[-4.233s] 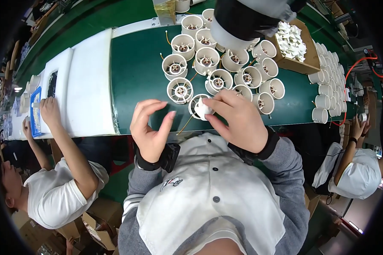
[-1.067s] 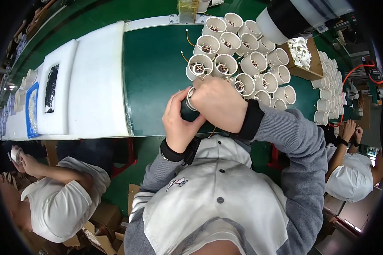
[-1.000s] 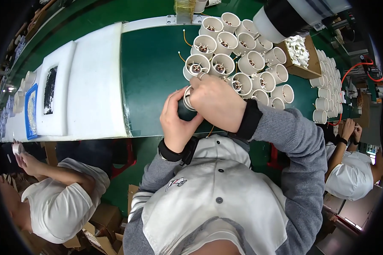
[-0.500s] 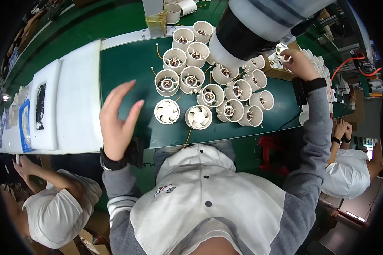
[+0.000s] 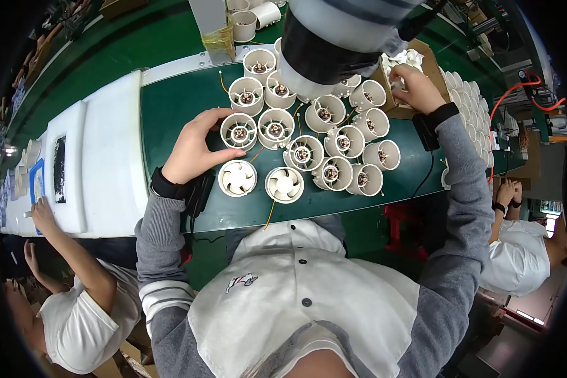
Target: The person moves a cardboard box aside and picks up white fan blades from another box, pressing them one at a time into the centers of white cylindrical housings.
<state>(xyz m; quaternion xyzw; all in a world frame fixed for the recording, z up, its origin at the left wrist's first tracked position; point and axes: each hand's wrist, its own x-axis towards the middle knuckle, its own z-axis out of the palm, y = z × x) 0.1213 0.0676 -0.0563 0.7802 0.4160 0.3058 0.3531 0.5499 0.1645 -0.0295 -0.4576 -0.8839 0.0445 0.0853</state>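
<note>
My left hand (image 5: 198,146) curves round a cream cylindrical fan housing (image 5: 238,131) at the left of the group, its thumb along the near side and its fingers at the far side. The housing stands on the green table with its motor and copper coil showing. At the cardboard box (image 5: 429,70), the curled fingers of my right hand (image 5: 417,88) reach in among white plastic parts (image 5: 402,58); what the fingertips hold is hidden. Nearer me lie two fans with white blades fitted, a left one (image 5: 238,178) and a right one (image 5: 285,185).
Several more open housings (image 5: 332,173) crowd the table's middle. A large grey-and-black cylindrical tool (image 5: 331,47) hangs over the far side. White foam (image 5: 107,157) lies left, stacked housings (image 5: 466,104) at the right. Co-workers sit on both sides, one arm (image 5: 75,246) reaching to the foam.
My left hand has come right and down onto the housing. My right hand has lowered into the box, its fingers curling. The view has shifted a little; the left co-worker's arm has reached forward.
</note>
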